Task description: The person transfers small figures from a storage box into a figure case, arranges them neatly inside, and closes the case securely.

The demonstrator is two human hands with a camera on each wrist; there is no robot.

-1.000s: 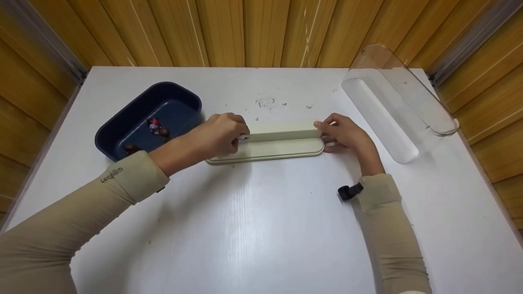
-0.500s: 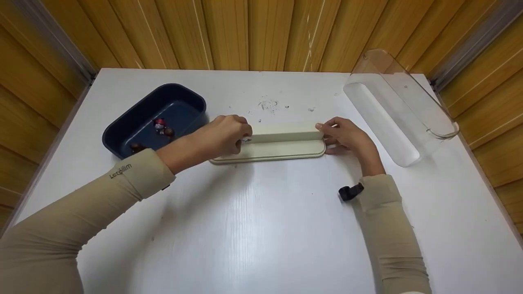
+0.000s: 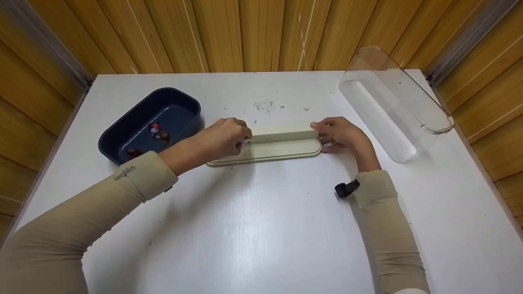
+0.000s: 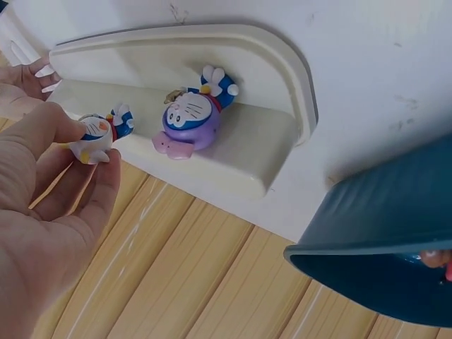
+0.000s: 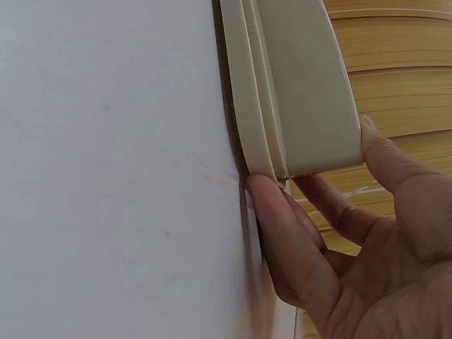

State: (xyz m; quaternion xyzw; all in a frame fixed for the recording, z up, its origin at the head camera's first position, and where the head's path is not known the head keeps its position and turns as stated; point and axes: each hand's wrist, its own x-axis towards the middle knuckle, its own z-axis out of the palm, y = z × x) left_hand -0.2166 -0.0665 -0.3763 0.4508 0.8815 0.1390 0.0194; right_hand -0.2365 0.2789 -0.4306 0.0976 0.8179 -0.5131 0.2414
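Note:
My left hand (image 3: pixel 222 139) pinches a small blue-and-white cat figurine (image 4: pixel 99 138) between thumb and fingers, just over the step of a cream stepped display base (image 3: pixel 282 149). On that step, in the left wrist view, sits another cat figurine (image 4: pixel 194 120) with a purple lower part; in the head view my left hand hides it. At the base's other end my right hand (image 3: pixel 341 132) steadies it, thumb on the upper step and fingers round the rounded end. The right wrist view shows those fingertips (image 5: pixel 265 194) against the base's rim.
A dark blue bin (image 3: pixel 122 118) on the left contains small figurines (image 3: pixel 155 130). At the back right lies a clear cover (image 3: pixel 402 94) with a white strip along one side. A wood-plank wall (image 3: pixel 261 36) rises behind the white table (image 3: pixel 261 228).

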